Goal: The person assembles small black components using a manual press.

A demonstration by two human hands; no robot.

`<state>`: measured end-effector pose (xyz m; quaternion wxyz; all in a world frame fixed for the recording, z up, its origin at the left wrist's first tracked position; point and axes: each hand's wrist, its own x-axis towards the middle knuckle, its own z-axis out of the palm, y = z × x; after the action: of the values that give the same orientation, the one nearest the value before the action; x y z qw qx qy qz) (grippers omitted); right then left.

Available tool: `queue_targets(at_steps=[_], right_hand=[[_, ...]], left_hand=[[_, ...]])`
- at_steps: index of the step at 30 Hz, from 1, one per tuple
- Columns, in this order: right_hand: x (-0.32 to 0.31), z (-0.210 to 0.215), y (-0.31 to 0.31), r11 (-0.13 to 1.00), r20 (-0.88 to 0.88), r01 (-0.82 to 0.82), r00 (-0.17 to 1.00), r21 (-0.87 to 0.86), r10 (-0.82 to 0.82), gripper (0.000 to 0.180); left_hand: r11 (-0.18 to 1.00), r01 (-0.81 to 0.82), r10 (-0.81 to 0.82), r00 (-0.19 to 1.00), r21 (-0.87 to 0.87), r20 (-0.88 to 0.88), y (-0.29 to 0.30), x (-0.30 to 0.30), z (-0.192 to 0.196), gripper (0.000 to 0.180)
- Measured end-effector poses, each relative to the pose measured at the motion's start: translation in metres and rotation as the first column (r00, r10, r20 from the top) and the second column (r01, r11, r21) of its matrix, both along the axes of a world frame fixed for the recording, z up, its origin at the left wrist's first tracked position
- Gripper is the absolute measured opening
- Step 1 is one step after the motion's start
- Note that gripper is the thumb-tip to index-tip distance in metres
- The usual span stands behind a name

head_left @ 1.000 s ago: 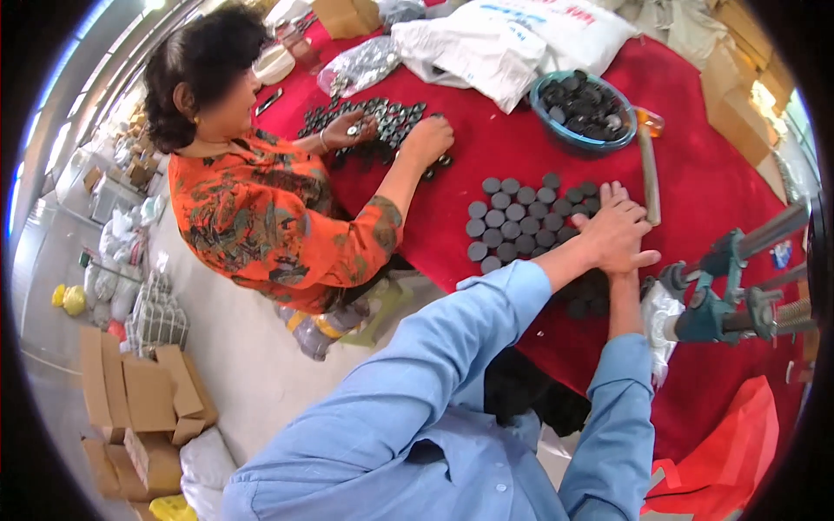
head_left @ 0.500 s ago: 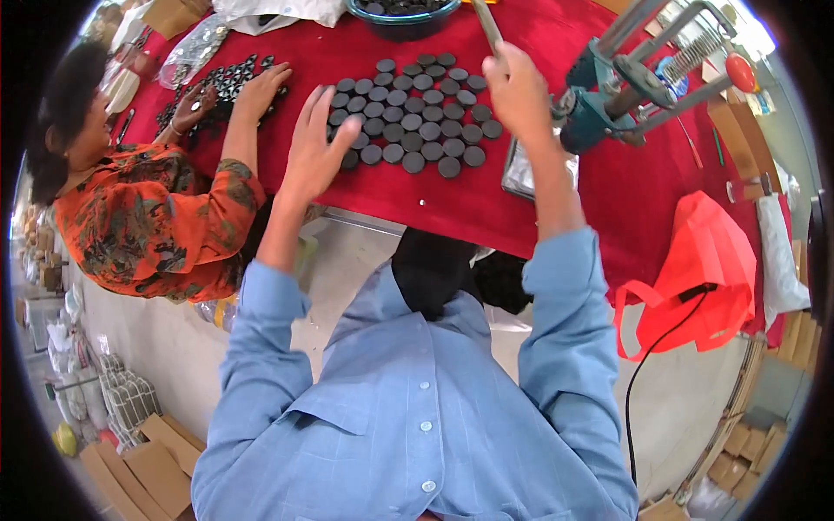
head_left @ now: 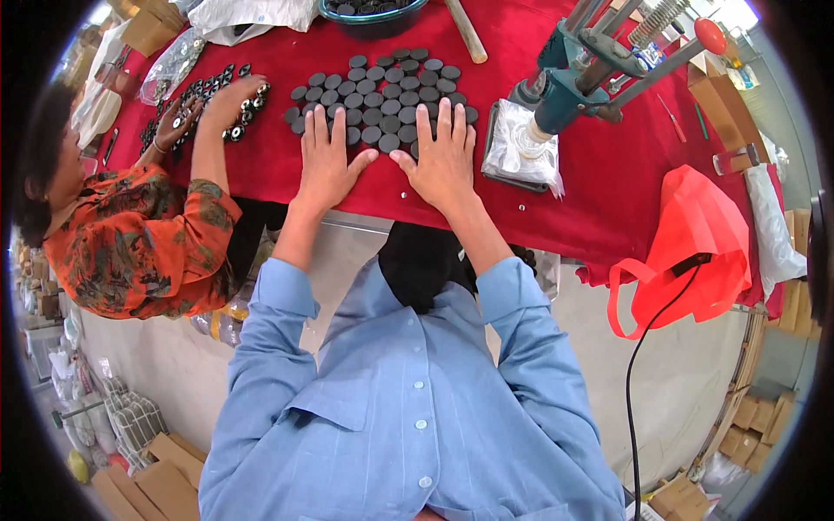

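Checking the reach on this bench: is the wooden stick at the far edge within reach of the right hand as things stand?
Probably yes: the right hand lies flat by the black discs, and only those low discs lie between it and the wooden stick.

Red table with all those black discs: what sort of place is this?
Probably a small assembly workshop. Both hands, left and right, lie flat by rows of black discs on a red table, beside a hand press, with cartons on the floor.
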<state>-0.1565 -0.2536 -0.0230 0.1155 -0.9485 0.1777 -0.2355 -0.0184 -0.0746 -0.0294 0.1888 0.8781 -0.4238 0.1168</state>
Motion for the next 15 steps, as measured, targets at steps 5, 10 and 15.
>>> queue_targets(at_steps=[5,10,15], right_hand=[[-0.017,0.007,0.008,0.996,0.060,-0.049,0.997,0.071,0.045,0.089],[-0.050,0.006,0.014,0.966,0.148,-0.077,0.988,0.246,0.040,0.090],[-0.065,0.005,0.014,0.970,0.151,-0.091,0.987,0.224,0.058,0.073]], left_hand=[[1.000,-0.003,0.003,1.000,-0.014,0.007,0.006,-0.001,0.005,0.090],[0.998,0.033,-0.032,0.999,-0.049,0.006,0.017,-0.034,0.022,0.076],[0.983,-0.062,0.056,0.998,-0.173,-0.043,0.035,-0.025,0.020,0.071]])
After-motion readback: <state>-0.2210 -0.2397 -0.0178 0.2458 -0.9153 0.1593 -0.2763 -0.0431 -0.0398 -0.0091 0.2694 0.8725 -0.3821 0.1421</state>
